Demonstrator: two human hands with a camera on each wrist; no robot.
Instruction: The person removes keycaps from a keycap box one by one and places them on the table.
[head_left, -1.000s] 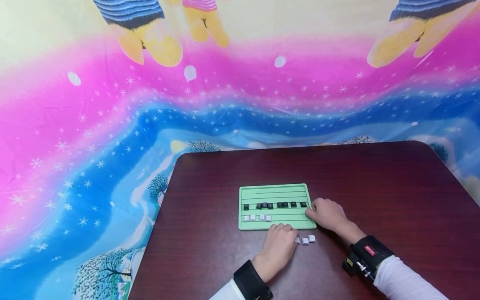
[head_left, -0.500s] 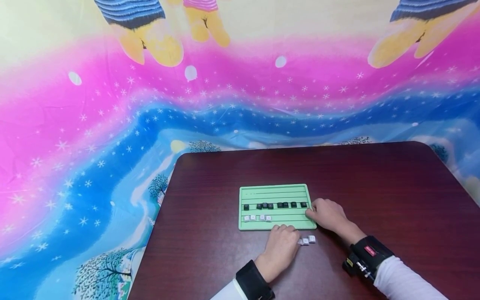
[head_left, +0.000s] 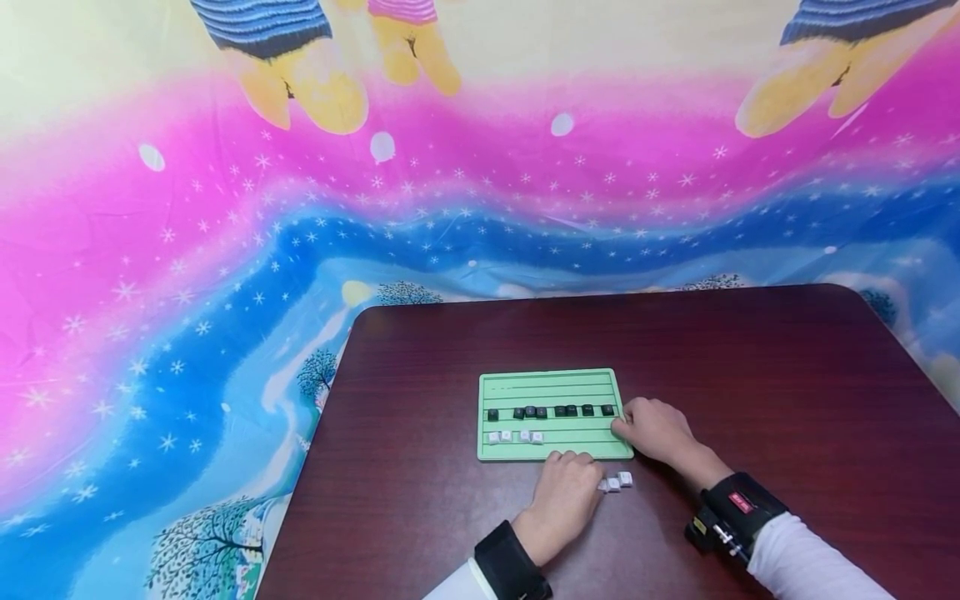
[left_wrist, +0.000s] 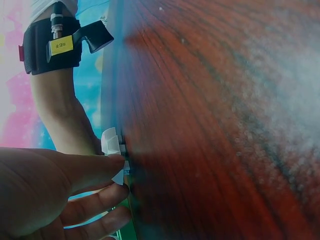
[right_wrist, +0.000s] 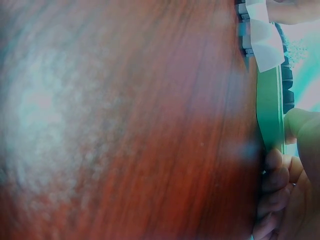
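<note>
Snowflake-printed cloth (head_left: 450,187) in pink, blue and cream hangs behind a dark reddish-brown table (head_left: 405,358) with streaky grain. On the tabletop lies a light green tray (head_left: 577,436), a flat rectangle with rounded corners, a low raised rim and thin lengthwise ridges that divide it into long rows. Eight black keycaps (head_left: 530,412) sit unevenly spaced along a middle row, some close side by side. In a row nearer the person, four white keycaps (head_left: 506,436) form two pairs toward the left end; any lettering is too small to read.

Just off the tray's near edge, close to its right corner, the left hand (head_left: 567,490) pinches a pale keycap (left_wrist: 118,177) between thumb and finger, partly hiding it. Two loose white keycaps (head_left: 614,483) lie right beside it, block-like, with sloping sides. The right hand (head_left: 658,427) grips the tray's right edge, thumb over the rim.
</note>
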